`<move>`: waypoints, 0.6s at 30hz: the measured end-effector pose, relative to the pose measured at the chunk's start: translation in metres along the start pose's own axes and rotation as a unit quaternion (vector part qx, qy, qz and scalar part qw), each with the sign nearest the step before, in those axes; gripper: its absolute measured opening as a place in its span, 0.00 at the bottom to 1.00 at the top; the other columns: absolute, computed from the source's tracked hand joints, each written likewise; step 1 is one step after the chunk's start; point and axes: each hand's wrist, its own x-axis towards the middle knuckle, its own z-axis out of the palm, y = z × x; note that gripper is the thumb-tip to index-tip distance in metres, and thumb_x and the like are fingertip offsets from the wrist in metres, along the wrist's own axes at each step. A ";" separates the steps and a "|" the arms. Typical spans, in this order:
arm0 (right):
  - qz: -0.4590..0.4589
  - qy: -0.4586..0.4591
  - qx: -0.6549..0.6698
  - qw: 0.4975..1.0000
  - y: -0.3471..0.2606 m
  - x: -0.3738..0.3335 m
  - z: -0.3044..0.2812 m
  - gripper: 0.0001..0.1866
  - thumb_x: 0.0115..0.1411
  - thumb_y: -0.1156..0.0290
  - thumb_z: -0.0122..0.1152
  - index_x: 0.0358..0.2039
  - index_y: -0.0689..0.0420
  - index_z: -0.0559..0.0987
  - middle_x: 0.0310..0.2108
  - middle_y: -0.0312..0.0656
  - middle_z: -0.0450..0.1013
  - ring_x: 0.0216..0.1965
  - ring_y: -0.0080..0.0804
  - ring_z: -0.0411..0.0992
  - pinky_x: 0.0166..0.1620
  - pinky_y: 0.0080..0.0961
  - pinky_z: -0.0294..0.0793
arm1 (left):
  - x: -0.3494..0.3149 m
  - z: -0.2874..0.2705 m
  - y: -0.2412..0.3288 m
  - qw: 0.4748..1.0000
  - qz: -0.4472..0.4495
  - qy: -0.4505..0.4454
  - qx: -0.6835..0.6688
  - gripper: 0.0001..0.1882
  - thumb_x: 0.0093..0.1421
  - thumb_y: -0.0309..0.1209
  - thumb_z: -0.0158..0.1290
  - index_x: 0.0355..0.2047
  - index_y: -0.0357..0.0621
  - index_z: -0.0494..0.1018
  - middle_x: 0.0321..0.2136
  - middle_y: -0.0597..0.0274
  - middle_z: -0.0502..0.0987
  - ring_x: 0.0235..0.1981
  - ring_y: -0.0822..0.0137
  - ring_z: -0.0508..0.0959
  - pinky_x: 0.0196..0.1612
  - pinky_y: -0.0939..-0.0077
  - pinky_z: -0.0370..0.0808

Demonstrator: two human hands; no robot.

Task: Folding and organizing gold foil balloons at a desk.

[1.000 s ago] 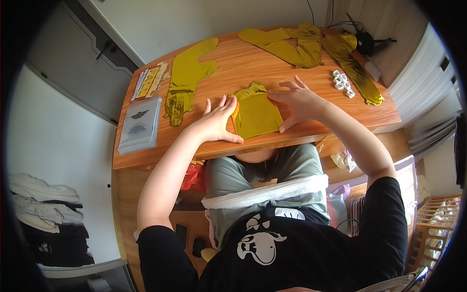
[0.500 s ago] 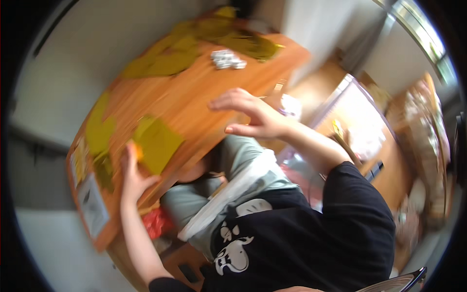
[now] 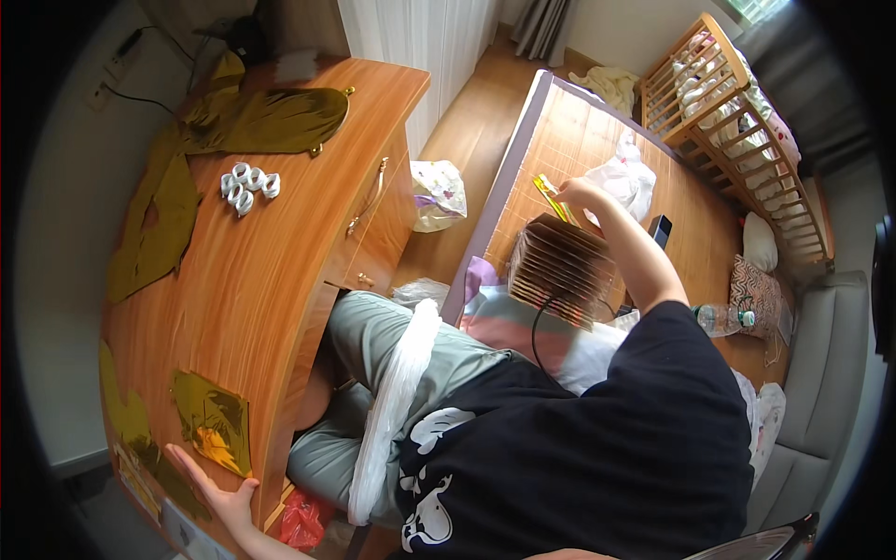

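My left hand [image 3: 219, 495] is at the near edge of the wooden desk [image 3: 271, 243], fingers spread, beside a flat gold foil piece [image 3: 210, 415]. A bright orange-yellow patch shows on that foil, near the fingertips. My right arm reaches over the bed on the right. There my right hand [image 3: 583, 194] has its fingers closed at a slim yellow packet [image 3: 549, 194]. The packet lies by the far end of a brown stack of thin layers [image 3: 563, 271]. How firmly the fingers grip it is partly hidden.
More gold foil pieces [image 3: 271, 121] spread over the desk's far end, near several small white rolls [image 3: 249, 185]. White plastic bags [image 3: 623, 182] and a clear bottle [image 3: 719, 320] lie on the bed. A wooden cot [image 3: 737, 103] stands behind. Drawers [image 3: 373, 215] face my legs.
My view has swung to the right. My right hand has moved from above the desk edge to the yellow packet on the bed. My left hand stays by the gold foil.
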 end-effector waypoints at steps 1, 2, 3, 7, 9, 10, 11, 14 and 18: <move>0.013 0.002 -0.001 1.000 0.020 0.009 0.004 0.33 0.56 0.45 0.66 0.47 0.64 0.84 0.41 0.54 0.83 0.43 0.46 0.81 0.47 0.38 0.79 | 0.006 0.009 -0.005 0.999 0.031 0.019 0.031 0.77 0.39 0.75 0.63 0.77 0.43 0.42 0.77 0.50 0.43 0.78 0.50 0.44 0.76 0.50 0.45; 0.037 -0.011 -0.046 0.998 0.023 0.029 0.011 0.35 0.53 0.42 0.67 0.47 0.63 0.84 0.42 0.53 0.83 0.42 0.46 0.81 0.46 0.38 0.79 | 0.000 0.004 -0.007 0.999 0.029 0.023 0.037 0.76 0.39 0.79 0.59 0.77 0.43 0.43 0.77 0.49 0.43 0.78 0.50 0.43 0.76 0.48 0.44; 0.064 -0.024 -0.088 0.994 0.028 0.042 0.017 0.38 0.50 0.39 0.68 0.47 0.63 0.84 0.42 0.53 0.82 0.42 0.47 0.81 0.45 0.39 0.80 | -0.003 0.006 -0.011 0.999 0.025 0.023 0.039 0.76 0.39 0.79 0.59 0.77 0.43 0.43 0.77 0.49 0.43 0.78 0.50 0.43 0.76 0.48 0.44; 0.003 0.005 -0.128 0.992 0.042 0.068 0.055 0.39 0.42 0.37 0.72 0.39 0.65 0.86 0.38 0.59 0.82 0.39 0.49 0.82 0.42 0.39 0.80 | -0.016 0.006 -0.009 0.997 0.003 0.070 -0.031 0.67 0.51 0.79 0.50 0.76 0.42 0.44 0.77 0.49 0.43 0.78 0.49 0.43 0.76 0.47 0.42; 0.003 0.029 -0.086 0.996 0.047 0.078 0.062 0.40 0.41 0.39 0.74 0.39 0.67 0.86 0.36 0.60 0.81 0.39 0.48 0.82 0.43 0.39 0.80 | -0.025 0.003 -0.010 0.993 -0.011 0.106 -0.049 0.56 0.63 0.71 0.47 0.76 0.41 0.46 0.77 0.47 0.44 0.78 0.49 0.44 0.76 0.47 0.43; 0.006 0.003 -0.090 0.996 0.052 0.080 0.061 0.41 0.40 0.39 0.74 0.43 0.66 0.85 0.38 0.59 0.81 0.39 0.48 0.82 0.42 0.39 0.80 | -0.025 0.007 -0.010 0.993 -0.012 0.105 -0.051 0.56 0.63 0.71 0.47 0.76 0.41 0.46 0.77 0.47 0.44 0.78 0.49 0.44 0.76 0.47 0.43; 0.012 -0.020 -0.094 0.995 0.060 0.081 0.057 0.43 0.39 0.40 0.74 0.46 0.65 0.84 0.40 0.58 0.81 0.39 0.48 0.81 0.42 0.39 0.80 | -0.023 0.014 -0.010 0.989 0.009 0.136 -0.049 0.47 0.68 0.60 0.47 0.74 0.41 0.50 0.76 0.47 0.47 0.76 0.47 0.48 0.76 0.46 0.44; -0.036 0.048 -0.027 0.998 0.051 0.069 0.048 0.29 0.46 0.50 0.75 0.42 0.58 0.83 0.36 0.53 0.81 0.37 0.48 0.80 0.41 0.40 0.79 | -0.016 0.017 0.012 0.982 0.047 0.184 0.017 0.33 0.73 0.44 0.48 0.71 0.40 0.57 0.74 0.46 0.55 0.74 0.45 0.56 0.75 0.45 0.48; -0.268 0.176 0.151 0.935 -0.095 -0.007 0.007 0.13 0.58 0.64 0.72 0.37 0.58 0.79 0.32 0.49 0.80 0.35 0.44 0.80 0.39 0.37 0.78 | -0.031 -0.003 0.068 0.950 0.096 0.240 0.174 0.18 0.70 0.32 0.52 0.57 0.37 0.71 0.61 0.45 0.72 0.63 0.46 0.71 0.65 0.49 0.67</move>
